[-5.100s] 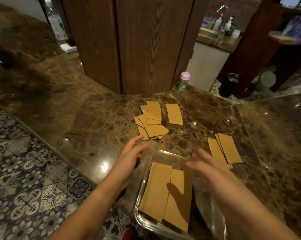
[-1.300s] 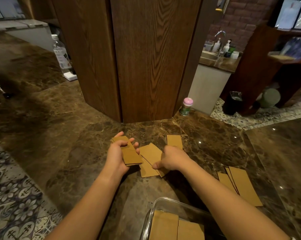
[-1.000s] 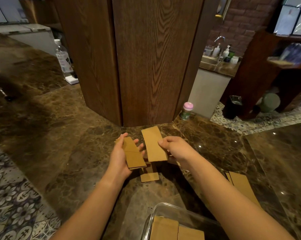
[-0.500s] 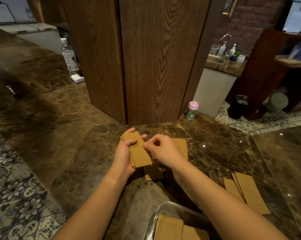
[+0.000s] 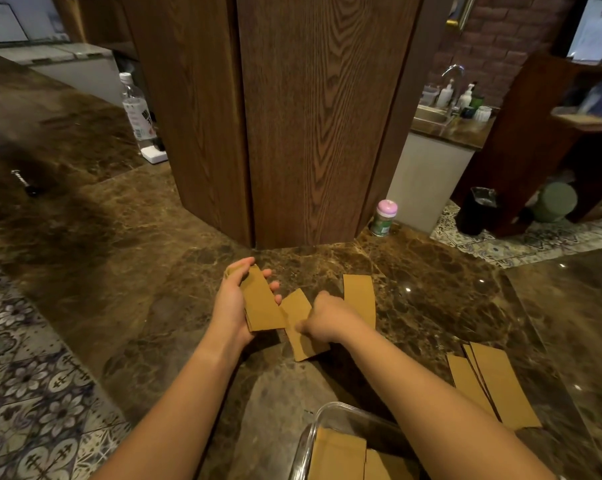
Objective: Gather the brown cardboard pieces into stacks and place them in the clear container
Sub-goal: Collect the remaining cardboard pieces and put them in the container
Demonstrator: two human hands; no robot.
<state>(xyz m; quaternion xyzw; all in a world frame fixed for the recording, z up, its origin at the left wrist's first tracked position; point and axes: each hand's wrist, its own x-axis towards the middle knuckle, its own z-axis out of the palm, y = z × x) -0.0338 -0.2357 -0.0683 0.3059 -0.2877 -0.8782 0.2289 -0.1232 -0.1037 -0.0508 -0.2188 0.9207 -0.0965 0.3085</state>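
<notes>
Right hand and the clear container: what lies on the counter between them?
Head view: only bare marble counter lies between the right hand and the container rim. The hand's own forearm passes above it. No loose cardboard there.

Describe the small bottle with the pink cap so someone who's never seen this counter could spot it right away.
Start at the wide wooden pillar that rises from the back of the brown marble counter. At the pillar's right foot, by the counter's far edge, stands the small bottle. Its pink cap and green body set it apart from the taller clear water bottle left of the pillar.
</notes>
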